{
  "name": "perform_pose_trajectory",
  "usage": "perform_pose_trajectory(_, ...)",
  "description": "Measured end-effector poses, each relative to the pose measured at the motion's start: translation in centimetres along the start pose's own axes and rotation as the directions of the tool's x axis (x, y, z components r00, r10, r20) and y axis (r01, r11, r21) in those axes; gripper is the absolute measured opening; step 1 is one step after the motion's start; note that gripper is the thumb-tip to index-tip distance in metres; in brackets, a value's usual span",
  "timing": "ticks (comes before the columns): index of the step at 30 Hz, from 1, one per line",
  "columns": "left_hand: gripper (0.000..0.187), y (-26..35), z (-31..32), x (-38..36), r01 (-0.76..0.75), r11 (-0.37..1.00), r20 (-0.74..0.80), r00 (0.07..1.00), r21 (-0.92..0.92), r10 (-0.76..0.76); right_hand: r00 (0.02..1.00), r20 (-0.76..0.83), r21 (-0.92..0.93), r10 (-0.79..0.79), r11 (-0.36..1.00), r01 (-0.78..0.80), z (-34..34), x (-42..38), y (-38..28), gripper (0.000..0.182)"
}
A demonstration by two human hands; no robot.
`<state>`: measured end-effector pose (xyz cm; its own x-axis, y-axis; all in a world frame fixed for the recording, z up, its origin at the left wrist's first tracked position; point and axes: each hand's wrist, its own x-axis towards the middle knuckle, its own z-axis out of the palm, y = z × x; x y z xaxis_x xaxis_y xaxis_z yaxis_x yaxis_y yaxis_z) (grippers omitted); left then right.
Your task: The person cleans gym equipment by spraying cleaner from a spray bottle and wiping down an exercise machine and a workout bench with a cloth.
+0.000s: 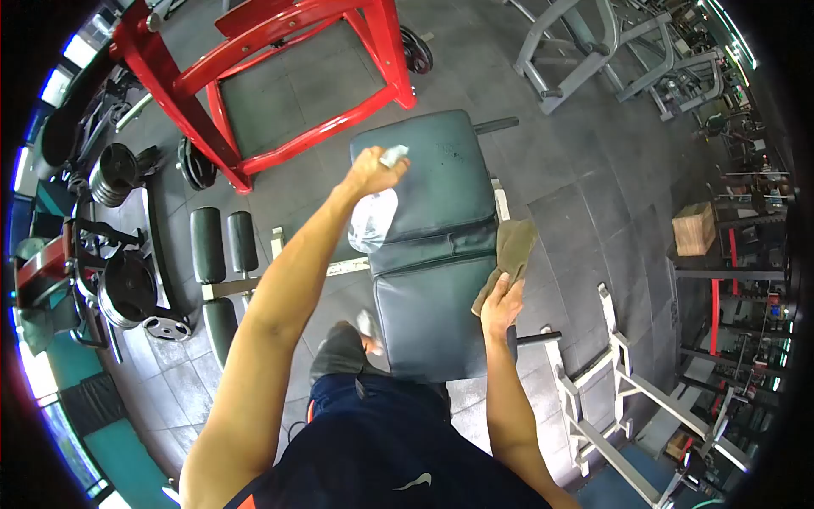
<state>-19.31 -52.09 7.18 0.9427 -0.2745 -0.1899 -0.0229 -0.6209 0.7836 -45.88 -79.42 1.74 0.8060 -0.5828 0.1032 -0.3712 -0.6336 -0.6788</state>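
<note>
My left hand is closed around the neck of a spray bottle with a clear body and a pale spray head, held above the far pad of a dark padded bench. Small dark specks, perhaps droplets, show on that far pad, right of the spray head. My right hand grips an olive-brown cloth at the bench's right edge. The cloth hangs partly over the side, its top end near the seam between the two pads.
A red steel frame stands beyond the bench. Foam rollers and weight plates are at the left. White metal frames stand at the lower right, a wooden box farther right, and grey machines at the back.
</note>
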Motion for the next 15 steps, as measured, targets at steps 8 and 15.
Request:
perform_pose_trajectory(8,0.031,-4.7,-4.1,-1.0,-0.186,0.96,0.031,0.983,0.211,0.183,0.997,-0.071,-0.054,0.029,0.998,-0.033,-0.5,-0.6,-0.7,0.042)
perform_pose_trajectory(15,0.029,-4.9,-1.4,-7.7,-0.454,0.891,0.197,0.876,0.024,0.441,0.828,-0.452,0.253,0.332,0.938,-0.238,-0.9,-0.9,-5.1,0.054)
